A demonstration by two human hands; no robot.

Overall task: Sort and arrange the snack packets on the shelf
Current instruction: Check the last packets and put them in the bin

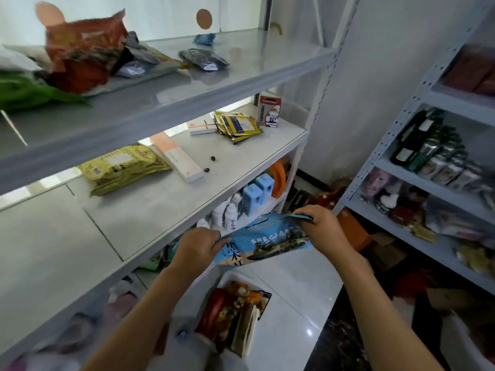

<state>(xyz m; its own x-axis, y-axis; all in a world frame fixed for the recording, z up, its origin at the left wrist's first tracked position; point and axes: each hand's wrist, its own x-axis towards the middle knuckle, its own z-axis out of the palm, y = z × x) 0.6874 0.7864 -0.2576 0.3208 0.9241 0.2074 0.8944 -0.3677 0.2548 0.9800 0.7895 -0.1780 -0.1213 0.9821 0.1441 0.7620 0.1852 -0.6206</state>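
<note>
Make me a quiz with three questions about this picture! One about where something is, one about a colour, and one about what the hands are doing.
1. Where does the yellow packet lie?
A. On the middle shelf
B. On the floor
C. In the bin

2. What colour is the packet in the hands?
A. Red
B. Blue
C. Green

3. How is that packet held?
A. By the left hand alone
B. By no hand
C. By both hands

Answers:
1. A: it lies flat on the middle shelf, beside a long white box.
2. B: it is blue, with white letters.
3. C: the left hand and right hand each grip an end.
</note>
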